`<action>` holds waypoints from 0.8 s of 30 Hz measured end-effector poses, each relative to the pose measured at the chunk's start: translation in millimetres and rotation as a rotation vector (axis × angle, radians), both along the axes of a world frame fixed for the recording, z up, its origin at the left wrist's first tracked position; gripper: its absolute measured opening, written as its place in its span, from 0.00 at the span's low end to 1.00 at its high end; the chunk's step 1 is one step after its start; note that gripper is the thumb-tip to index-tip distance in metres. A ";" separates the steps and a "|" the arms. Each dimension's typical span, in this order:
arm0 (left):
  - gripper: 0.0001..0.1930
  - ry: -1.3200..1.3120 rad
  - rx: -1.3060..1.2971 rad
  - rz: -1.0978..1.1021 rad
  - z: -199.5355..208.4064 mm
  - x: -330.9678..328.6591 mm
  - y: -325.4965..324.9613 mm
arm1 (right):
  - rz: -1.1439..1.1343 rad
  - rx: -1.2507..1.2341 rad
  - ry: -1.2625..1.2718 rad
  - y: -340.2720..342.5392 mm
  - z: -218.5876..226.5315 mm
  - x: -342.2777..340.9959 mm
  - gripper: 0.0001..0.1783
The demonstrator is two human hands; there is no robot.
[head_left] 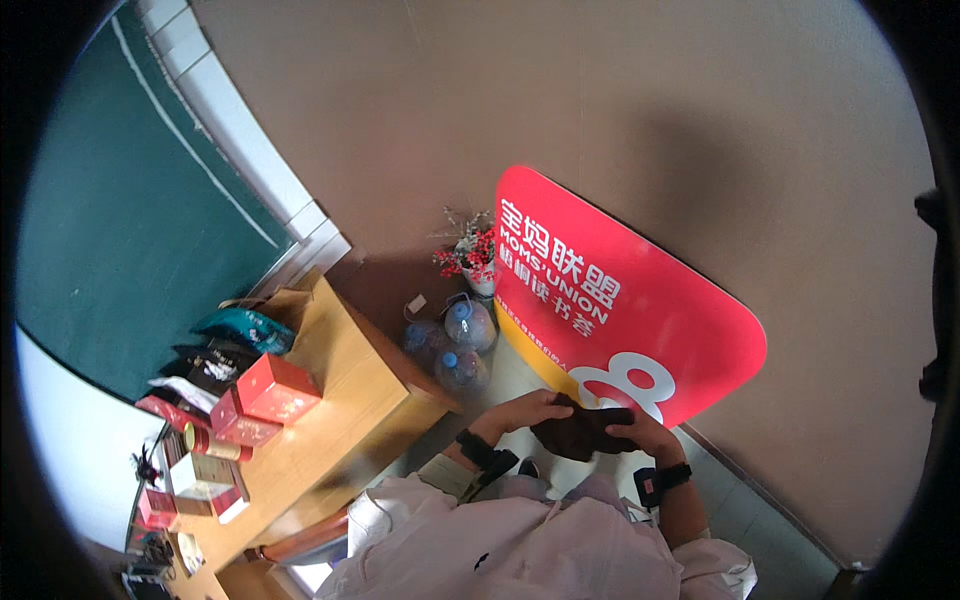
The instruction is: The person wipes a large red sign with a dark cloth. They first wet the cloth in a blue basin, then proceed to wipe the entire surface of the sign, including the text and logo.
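At 9 o'clock there is a big green board [120,230]. Below it, at 8 o'clock, a light wood counter [335,415] slants across and is full of stuff at its far side. On it I can see a pale box [198,478], then a red and gold tube [215,443] lying on its side. At 9 o'clock is a shiny teal bag [250,326], and just below it is a bright red box [278,388]. More red boxes are near it.

Close to the middle, three big clear jugs [470,325] with blue caps stand close together. Just above them, at 12 o'clock, is a white pot with red berries [477,262], partly hidden by a big red sign [690,330]. The sign is at 3 o'clock, in front of a brown wall [840,300], and has a yellow part low on its left side.

At 6 o'clock is the person's pale shirt [510,545]. At 5 o'clock, the left hand [535,408] pinches a dark brown cloth [570,438] at its 10 o'clock side. The cloth is bunched up between the two hands. The right hand [642,432] grips it at its 3 o'clock side. Both wrists wear black bands.
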State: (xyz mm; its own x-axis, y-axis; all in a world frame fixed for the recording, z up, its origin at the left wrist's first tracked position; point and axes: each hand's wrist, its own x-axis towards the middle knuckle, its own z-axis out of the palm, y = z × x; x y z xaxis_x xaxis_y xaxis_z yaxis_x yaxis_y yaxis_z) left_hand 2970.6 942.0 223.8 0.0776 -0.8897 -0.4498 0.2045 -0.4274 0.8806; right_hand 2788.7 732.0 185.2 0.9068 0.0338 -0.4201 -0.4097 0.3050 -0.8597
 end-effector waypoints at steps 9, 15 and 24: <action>0.26 0.184 -0.268 0.026 55.2 56.7 9.5 | -0.318 0.684 -0.479 -47.9 30.5 27.4 0.40; 0.21 0.381 -0.321 0.476 18.1 67.8 -13.9 | -0.580 0.960 -0.274 12.5 -10.0 36.1 0.48; 0.19 0.330 -0.234 0.537 -39.5 68.1 -17.0 | -0.464 0.609 -0.322 -10.4 -2.4 9.2 0.33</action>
